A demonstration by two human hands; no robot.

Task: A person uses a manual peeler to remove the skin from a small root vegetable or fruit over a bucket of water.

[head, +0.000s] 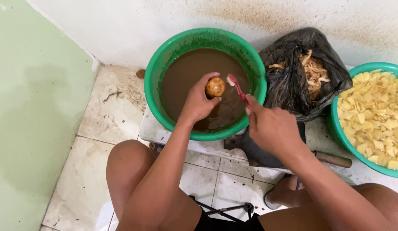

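My left hand [198, 102] grips a round yellowish-brown potato [215, 87] above a green basin [156, 77] filled with muddy brown water. My right hand [271, 128] holds a red-handled toothbrush [238, 89]; its white bristle head sits just right of the potato, close to it. Both hands hover over the basin's near half. My bare knees show at the bottom of the view.
A black plastic bag [289, 81] of peelings stands right of the basin. At the far right is a second green basin [336, 128] full of yellow cut pieces. A wooden-handled dark blade [331, 159] lies below my right hand. Tiled floor, green wall left.
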